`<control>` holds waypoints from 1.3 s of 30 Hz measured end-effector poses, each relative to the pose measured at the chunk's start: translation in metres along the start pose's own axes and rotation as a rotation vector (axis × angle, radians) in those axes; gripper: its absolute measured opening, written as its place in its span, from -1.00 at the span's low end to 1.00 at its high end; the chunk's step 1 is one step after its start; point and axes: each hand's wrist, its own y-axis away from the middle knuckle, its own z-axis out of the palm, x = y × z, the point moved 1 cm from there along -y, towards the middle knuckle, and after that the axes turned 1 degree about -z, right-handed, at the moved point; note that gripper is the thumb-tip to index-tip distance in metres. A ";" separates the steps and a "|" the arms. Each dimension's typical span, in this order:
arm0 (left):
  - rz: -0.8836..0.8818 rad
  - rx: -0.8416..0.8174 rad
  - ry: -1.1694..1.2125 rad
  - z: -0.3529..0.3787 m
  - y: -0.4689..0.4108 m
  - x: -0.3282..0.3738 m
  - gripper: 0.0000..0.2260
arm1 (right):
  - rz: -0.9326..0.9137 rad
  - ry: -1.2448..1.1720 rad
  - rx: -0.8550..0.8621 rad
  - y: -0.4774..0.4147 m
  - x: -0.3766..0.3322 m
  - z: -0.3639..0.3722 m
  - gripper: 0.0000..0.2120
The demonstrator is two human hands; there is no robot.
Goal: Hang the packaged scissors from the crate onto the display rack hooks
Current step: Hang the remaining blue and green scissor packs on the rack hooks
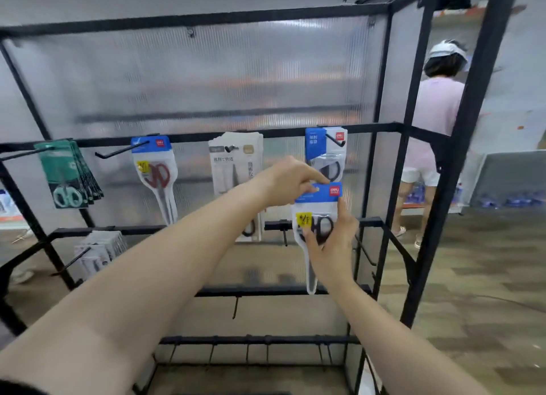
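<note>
On the display rack, teal packs, a red-handled pack and white packs hang on hooks. My left grip pinches the blue top of the packaged scissors. My right grip clasps its body, just below a hung black-handled pack.

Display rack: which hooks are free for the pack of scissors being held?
Bare: the short hook left of the held pack, the lone hook on the rail below, and the bottom row of hooks. Crowded: the rail above, where green packs, red-handled scissors, white packs and a blue pack each occupy a hook.
</note>
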 end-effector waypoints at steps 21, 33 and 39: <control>0.058 0.244 -0.108 -0.019 -0.065 0.017 -0.72 | -0.181 0.002 0.056 -0.076 0.008 -0.021 -0.36; -0.250 0.382 -0.226 0.014 -0.116 -0.015 -0.67 | -0.101 0.518 -0.173 -0.104 0.021 0.018 -0.32; -0.372 0.421 -0.233 0.046 -0.096 -0.033 -0.43 | -0.092 0.517 -0.268 -0.107 0.040 0.041 -0.32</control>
